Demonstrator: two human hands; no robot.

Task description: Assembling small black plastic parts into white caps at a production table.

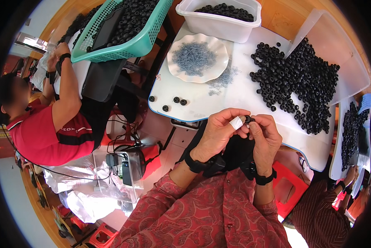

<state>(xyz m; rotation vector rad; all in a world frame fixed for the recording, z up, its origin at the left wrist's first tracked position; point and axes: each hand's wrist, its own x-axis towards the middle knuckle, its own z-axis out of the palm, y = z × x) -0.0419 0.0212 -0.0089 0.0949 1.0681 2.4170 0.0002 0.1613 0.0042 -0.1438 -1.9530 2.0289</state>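
The left hand (225,131) and right hand (264,136) are pinched nearly closed, fingertips on a small black ring-shaped part (247,120) held between them. It looks light and stiff, perhaps slippery, so its outer rim should give the surest hold; heaped black rings (315,84) lie beyond the grip to the right, a scalloped plate (221,56) to the left.
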